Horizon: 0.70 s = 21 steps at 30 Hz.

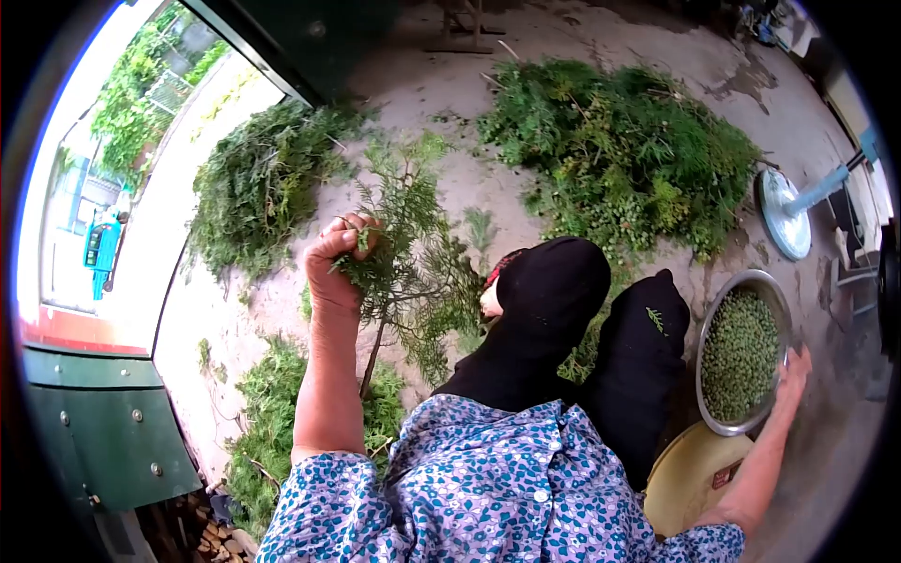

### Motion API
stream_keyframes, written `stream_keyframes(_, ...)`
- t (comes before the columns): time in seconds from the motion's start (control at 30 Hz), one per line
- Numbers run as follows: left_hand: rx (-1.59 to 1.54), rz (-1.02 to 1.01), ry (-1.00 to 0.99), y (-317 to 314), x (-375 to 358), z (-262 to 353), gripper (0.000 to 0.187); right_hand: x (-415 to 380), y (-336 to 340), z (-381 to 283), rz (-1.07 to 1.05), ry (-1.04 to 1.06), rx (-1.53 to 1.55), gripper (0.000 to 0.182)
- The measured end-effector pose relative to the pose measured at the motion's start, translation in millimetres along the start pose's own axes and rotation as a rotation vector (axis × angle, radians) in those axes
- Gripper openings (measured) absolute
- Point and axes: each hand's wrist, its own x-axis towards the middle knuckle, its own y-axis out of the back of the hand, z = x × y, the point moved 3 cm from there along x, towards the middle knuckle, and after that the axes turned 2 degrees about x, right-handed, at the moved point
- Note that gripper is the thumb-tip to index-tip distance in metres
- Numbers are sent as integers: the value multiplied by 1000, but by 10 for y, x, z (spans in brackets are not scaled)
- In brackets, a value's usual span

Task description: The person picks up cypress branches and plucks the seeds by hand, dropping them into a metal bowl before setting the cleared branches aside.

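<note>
Green foliage is gripped in the left hand, which is clenched with its fingers curled around part of a leafy branch. The branch is held upright over the floor, left of the raised knees, its bare stem pointed toward the near side. By the right hand, the right edge of a metal basin is reached; whether the rim is grasped or only touched cannot be told, as the fingers are seen too small.

The basin is filled with small round green berries and is set on the right, just beyond a yellow basin, which is partly covered by the right forearm.

Cut greenery is heaped in three places: a large pile on the far right, a darker pile on the far left, and a third pile on the near left, partly hidden by the left arm. A small green sprig is caught on the black trousers, at the right leg. A round-based blue stand is placed to the right of the large pile.
</note>
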Motion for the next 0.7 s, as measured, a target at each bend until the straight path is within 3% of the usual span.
stream_keyframes(0.07, -23, 99, -64, 62, -17, 178, 18, 54, 100, 24, -17, -17, -60, 46)
stream_keyframes(0.13, -99, 50, -89, 145, 12, 284, 20, 102, 61, -10, 12, -58, 18, 45)
stream_keyframes(0.17, -67, 25, -110, 141, 10, 324, 18, 115, -37, 18, 52, 51, -23, 41)
stream_keyframes(0.23, -48, -13, -138, 12, 23, 416, 20, -553, -732, -324, -150, 245, 263, 32)
stream_keyframes(0.27, -63, -25, -148, -56, 44, 445, 20, -741, -1014, -418, -244, 235, 337, 29)
stream_keyframes(0.33, -118, -84, -170, -89, 71, 488, 19, -1145, -1493, -653, -215, 320, 410, 29)
stream_keyframes(0.4, -203, -180, -196, -122, 126, 555, 16, -1340, -1659, -860, -185, 262, 398, 28)
stream_keyframes(0.47, -212, -79, -253, -223, 117, 602, 15, -1208, -1501, -873, -128, 286, 325, 27)
stream_keyframes(0.53, -134, -209, -272, -220, 170, 658, 24, -846, -1147, -741, 1, 266, 134, 28)
stream_keyframes(0.6, -163, -250, -317, -270, 212, 675, 26, -682, -794, -708, 181, 581, -825, 33)
stream_keyframes(0.7, -260, -297, -340, -407, 308, 673, 22, -806, -698, -524, 104, 474, -555, 36)
